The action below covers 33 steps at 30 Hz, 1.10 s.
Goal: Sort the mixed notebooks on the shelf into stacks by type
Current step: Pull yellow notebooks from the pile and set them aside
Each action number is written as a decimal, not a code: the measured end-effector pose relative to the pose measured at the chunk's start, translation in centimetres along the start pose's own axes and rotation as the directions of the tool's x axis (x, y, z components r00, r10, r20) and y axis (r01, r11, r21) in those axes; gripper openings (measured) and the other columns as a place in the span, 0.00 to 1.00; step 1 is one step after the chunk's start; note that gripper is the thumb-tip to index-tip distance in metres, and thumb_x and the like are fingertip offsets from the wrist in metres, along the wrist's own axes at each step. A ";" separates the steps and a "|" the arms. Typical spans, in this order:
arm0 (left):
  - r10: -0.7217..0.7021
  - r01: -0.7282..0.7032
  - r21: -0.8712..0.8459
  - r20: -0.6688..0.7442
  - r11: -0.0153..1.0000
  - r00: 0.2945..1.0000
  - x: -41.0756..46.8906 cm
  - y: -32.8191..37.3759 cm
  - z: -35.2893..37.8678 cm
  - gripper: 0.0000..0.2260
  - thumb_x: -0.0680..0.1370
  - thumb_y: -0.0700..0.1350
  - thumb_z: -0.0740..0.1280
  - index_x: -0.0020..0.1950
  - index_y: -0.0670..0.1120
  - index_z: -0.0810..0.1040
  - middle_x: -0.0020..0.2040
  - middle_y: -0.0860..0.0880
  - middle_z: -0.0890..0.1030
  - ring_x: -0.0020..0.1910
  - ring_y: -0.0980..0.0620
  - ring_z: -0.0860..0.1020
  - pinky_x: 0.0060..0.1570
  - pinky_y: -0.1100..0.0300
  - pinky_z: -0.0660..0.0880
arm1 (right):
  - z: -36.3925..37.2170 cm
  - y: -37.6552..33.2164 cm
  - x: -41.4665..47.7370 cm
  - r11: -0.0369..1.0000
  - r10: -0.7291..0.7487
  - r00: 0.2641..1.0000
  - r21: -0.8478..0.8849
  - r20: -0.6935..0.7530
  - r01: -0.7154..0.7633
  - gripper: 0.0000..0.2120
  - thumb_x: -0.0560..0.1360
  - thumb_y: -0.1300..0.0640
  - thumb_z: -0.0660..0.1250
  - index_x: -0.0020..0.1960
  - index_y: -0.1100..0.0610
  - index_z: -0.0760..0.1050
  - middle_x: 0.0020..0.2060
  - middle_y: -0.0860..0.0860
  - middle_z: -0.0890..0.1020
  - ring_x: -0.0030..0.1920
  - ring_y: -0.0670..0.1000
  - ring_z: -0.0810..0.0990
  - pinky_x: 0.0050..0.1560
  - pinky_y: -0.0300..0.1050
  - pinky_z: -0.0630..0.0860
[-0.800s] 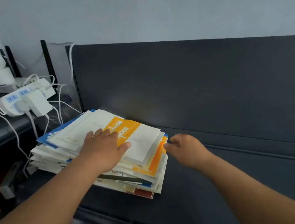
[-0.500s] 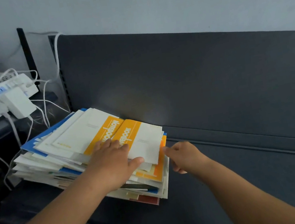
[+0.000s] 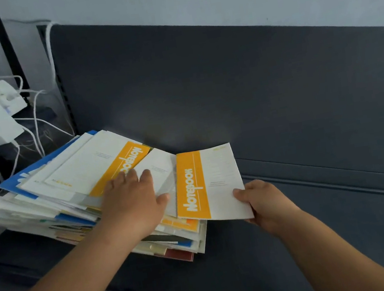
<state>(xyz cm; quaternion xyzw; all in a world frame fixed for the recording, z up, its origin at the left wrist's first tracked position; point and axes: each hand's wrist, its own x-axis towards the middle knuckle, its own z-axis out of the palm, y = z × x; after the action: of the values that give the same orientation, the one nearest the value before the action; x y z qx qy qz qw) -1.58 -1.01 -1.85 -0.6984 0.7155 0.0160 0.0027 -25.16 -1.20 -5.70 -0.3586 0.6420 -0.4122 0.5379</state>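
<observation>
Right grip (image 3: 266,202) pinches the lower right corner of the orange-banded notebook (image 3: 217,181), thumb on top. The notebook reaches left from it, overlapping the right edge of the mixed pile (image 3: 66,191) on the dark shelf (image 3: 316,239). Left grip (image 3: 132,206) lies flat on that pile, fingers straight, just beside the notebook.

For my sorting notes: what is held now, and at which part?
The right hand pinches the orange-and-white notebook at its lower right corner. The left hand only presses flat on the pile.
</observation>
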 end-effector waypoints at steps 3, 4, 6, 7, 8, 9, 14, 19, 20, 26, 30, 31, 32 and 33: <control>-0.086 0.086 0.005 0.033 0.996 0.996 0.7 -0.2 0.5 0.37 0.77 0.69 0.52 0.79 0.49 0.49 0.79 0.44 0.54 0.77 0.42 0.53 0.73 0.45 0.54 | -1.8 0.6 -0.4 0.999 -0.035 0.998 -0.023 -0.058 0.034 0.08 0.79 0.60 0.66 0.56 0.62 0.72 0.52 0.58 0.82 0.53 0.58 0.81 0.48 0.53 0.79; -0.095 0.096 -0.010 0.029 0.995 0.995 0.8 -0.1 0.5 0.38 0.76 0.69 0.53 0.79 0.49 0.49 0.79 0.45 0.55 0.77 0.42 0.55 0.73 0.45 0.56 | -2.3 0.9 -0.6 0.999 -0.042 0.996 -0.027 -0.073 0.041 0.08 0.79 0.60 0.66 0.56 0.62 0.73 0.51 0.58 0.82 0.53 0.59 0.81 0.49 0.54 0.79; -0.112 0.113 -0.071 0.019 0.991 0.994 1.0 0.0 0.2 0.42 0.73 0.70 0.58 0.78 0.48 0.50 0.78 0.45 0.58 0.75 0.42 0.58 0.71 0.47 0.60 | -3.1 1.2 -0.8 0.999 -0.048 0.995 -0.027 -0.091 0.046 0.08 0.79 0.60 0.66 0.55 0.63 0.73 0.51 0.58 0.82 0.52 0.58 0.82 0.49 0.54 0.79; -0.126 0.127 -0.097 0.018 0.987 0.992 1.2 0.1 0.0 0.44 0.71 0.71 0.62 0.78 0.48 0.51 0.77 0.45 0.60 0.74 0.42 0.60 0.69 0.48 0.62 | -3.4 1.4 -1.0 0.998 -0.050 0.994 -0.028 -0.098 0.047 0.07 0.79 0.60 0.66 0.55 0.62 0.73 0.51 0.58 0.83 0.52 0.58 0.82 0.48 0.54 0.79; -0.145 0.146 -0.108 0.018 0.983 0.989 1.2 0.2 -0.4 0.46 0.69 0.71 0.64 0.78 0.48 0.53 0.75 0.44 0.63 0.73 0.42 0.62 0.67 0.48 0.65 | -3.7 1.5 -1.1 0.998 -0.053 0.993 -0.030 -0.103 0.050 0.07 0.79 0.60 0.66 0.55 0.62 0.73 0.51 0.57 0.83 0.52 0.58 0.82 0.48 0.54 0.79; -0.169 0.169 -0.116 0.015 0.979 0.986 1.4 0.2 -0.7 0.47 0.67 0.71 0.67 0.77 0.48 0.55 0.73 0.44 0.66 0.72 0.41 0.64 0.65 0.49 0.67 | -3.9 1.6 -1.2 0.998 -0.057 0.993 -0.031 -0.105 0.054 0.07 0.79 0.60 0.66 0.55 0.61 0.73 0.51 0.57 0.83 0.51 0.57 0.82 0.49 0.54 0.80; -0.291 0.225 -0.424 -0.098 0.877 0.952 2.1 -0.2 -1.1 0.20 0.76 0.48 0.68 0.66 0.43 0.70 0.59 0.44 0.78 0.56 0.42 0.76 0.45 0.54 0.71 | -5.0 1.6 -1.5 0.996 -0.092 0.990 0.003 -0.111 0.093 0.05 0.80 0.60 0.65 0.54 0.61 0.74 0.50 0.56 0.82 0.48 0.55 0.82 0.46 0.51 0.80; -0.276 0.046 -0.771 -0.171 0.635 0.946 1.8 0.7 -1.4 0.07 0.80 0.41 0.61 0.54 0.45 0.78 0.45 0.50 0.79 0.41 0.51 0.76 0.36 0.58 0.72 | -6.3 1.5 -1.5 0.987 -0.104 0.986 0.109 -0.134 0.119 0.04 0.80 0.60 0.64 0.54 0.57 0.76 0.49 0.54 0.82 0.45 0.53 0.81 0.40 0.47 0.77; -0.272 0.015 -0.800 -0.187 0.600 0.944 1.6 1.2 -1.7 0.06 0.81 0.41 0.60 0.53 0.46 0.77 0.46 0.51 0.79 0.41 0.52 0.76 0.35 0.59 0.72 | -6.5 1.5 -1.6 0.983 -0.108 0.985 0.136 -0.132 0.126 0.03 0.80 0.60 0.64 0.53 0.57 0.76 0.49 0.54 0.82 0.45 0.53 0.81 0.41 0.47 0.77; -0.216 -0.089 -0.873 -0.215 0.479 0.952 0.6 4.2 -2.2 0.06 0.82 0.43 0.59 0.55 0.50 0.75 0.52 0.52 0.80 0.47 0.53 0.78 0.33 0.63 0.71 | -8.4 1.2 -1.6 0.957 -0.135 0.979 0.237 -0.155 0.169 0.02 0.81 0.60 0.64 0.51 0.57 0.75 0.50 0.56 0.83 0.47 0.55 0.81 0.46 0.52 0.79; -0.189 -0.109 -0.880 -0.218 0.463 0.957 0.4 5.9 -1.7 0.06 0.82 0.44 0.60 0.54 0.51 0.75 0.53 0.52 0.80 0.47 0.55 0.78 0.34 0.63 0.73 | -9.8 0.9 -2.2 0.961 -0.130 0.978 0.222 -0.162 0.165 0.03 0.81 0.59 0.63 0.52 0.57 0.75 0.50 0.55 0.83 0.48 0.55 0.82 0.44 0.50 0.79; -0.180 -0.108 -0.877 -0.214 0.468 0.960 0.4 6.3 -1.7 0.06 0.82 0.44 0.60 0.54 0.52 0.75 0.53 0.52 0.80 0.46 0.56 0.78 0.34 0.62 0.74 | -10.3 0.6 -2.4 0.965 -0.144 0.977 0.196 -0.159 0.174 0.03 0.81 0.59 0.64 0.52 0.57 0.75 0.49 0.54 0.83 0.48 0.55 0.82 0.44 0.50 0.79; -0.166 -0.109 -0.872 -0.212 0.478 0.963 0.4 6.6 -1.6 0.06 0.82 0.44 0.60 0.55 0.52 0.75 0.52 0.52 0.80 0.46 0.57 0.78 0.35 0.61 0.74 | -11.0 0.2 -2.9 0.970 -0.178 0.972 0.140 -0.152 0.200 0.03 0.81 0.60 0.64 0.52 0.57 0.76 0.48 0.54 0.83 0.47 0.54 0.81 0.44 0.49 0.79; -0.151 -0.114 -0.865 -0.212 0.488 0.965 0.4 6.9 -1.7 0.06 0.82 0.44 0.60 0.55 0.52 0.75 0.52 0.52 0.81 0.46 0.56 0.78 0.35 0.61 0.74 | -12.0 -0.4 -3.3 0.969 -0.239 0.961 0.036 -0.143 0.246 0.04 0.80 0.61 0.63 0.51 0.57 0.77 0.45 0.52 0.84 0.44 0.52 0.81 0.43 0.48 0.78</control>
<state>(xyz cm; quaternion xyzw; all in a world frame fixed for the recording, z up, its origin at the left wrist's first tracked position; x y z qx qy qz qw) -8.48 -1.31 -0.06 -0.6067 0.5948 0.2840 -0.4445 -36.43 3.39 -3.08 -0.3908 0.6177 -0.5155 0.4472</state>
